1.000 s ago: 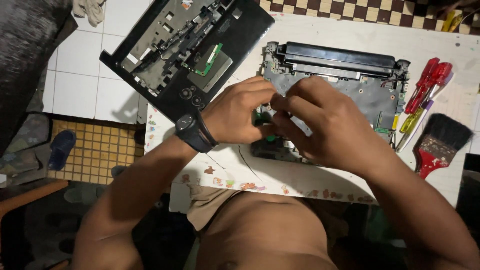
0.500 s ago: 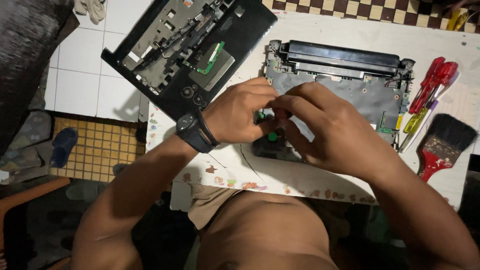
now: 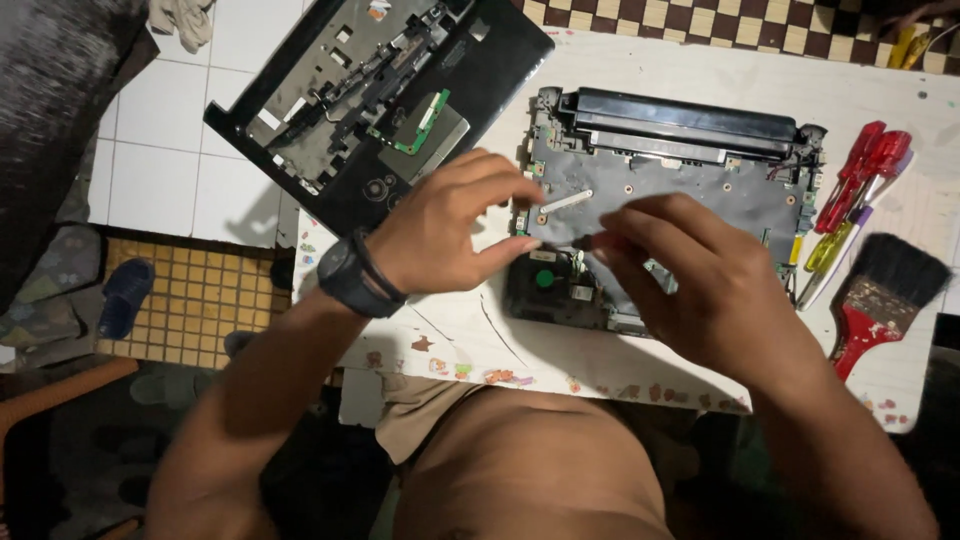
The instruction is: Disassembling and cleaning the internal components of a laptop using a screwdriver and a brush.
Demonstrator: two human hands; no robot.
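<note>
Head view: opened grey laptop base.

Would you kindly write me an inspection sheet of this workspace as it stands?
Surface: table under a pale cloth with printed edge.
Job's things: opened laptop base, board exposed; small dark tool over it.
Clutter: removed laptop cover, screwdrivers, red-handled brush.
Grippers: left hand pinching at the base's edge; right hand holds the tool.
Cables: nothing seen.
Surroundings: white tiled floor, blue sandal.
</note>
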